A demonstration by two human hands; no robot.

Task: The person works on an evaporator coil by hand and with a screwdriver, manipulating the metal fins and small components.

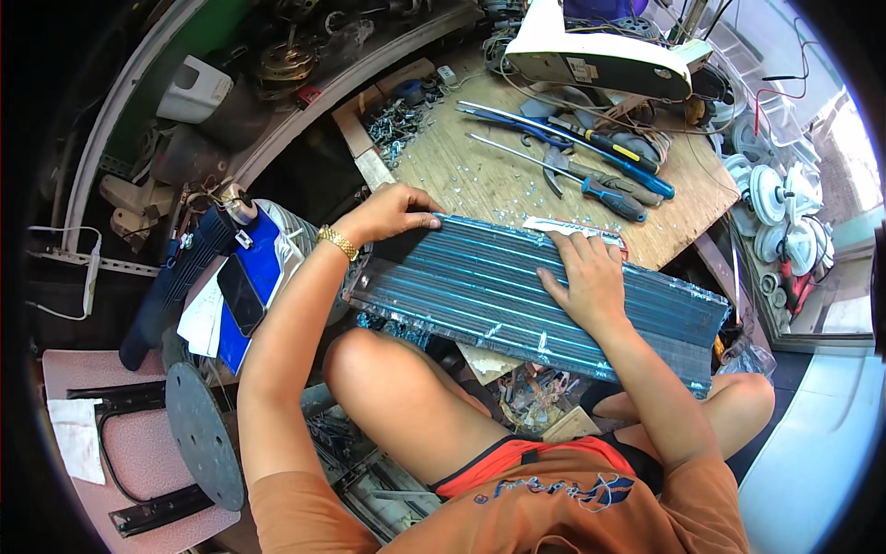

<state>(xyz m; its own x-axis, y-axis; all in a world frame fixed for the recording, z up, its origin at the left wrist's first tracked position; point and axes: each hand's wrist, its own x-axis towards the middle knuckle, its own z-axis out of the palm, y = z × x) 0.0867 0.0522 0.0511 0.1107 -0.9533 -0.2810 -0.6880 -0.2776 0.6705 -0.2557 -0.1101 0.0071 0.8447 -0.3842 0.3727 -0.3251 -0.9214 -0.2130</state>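
A long, flat, dark-blue ribbed panel (480,295) with shiny lengthwise strips lies slanted across the near edge of the wooden worktop and above my knees. My left hand (401,214) pinches its far left corner, with the thumb on top and the fingers curled at the edge. On the panel's far long edge, right of its middle, my right hand (589,282) lies with its fingers spread. Just beyond those fingertips is a thin white strip-like piece (554,225); its kind is unclear, and part of it is hidden.
Several screwdrivers and pliers, among them a blue-handled screwdriver (614,198), lie on the wooden worktop (443,166). Loose screws (399,125) gather at its far left. A white appliance part (600,65) stands behind. To my left are a phone (242,294) and a round metal plate (201,434).
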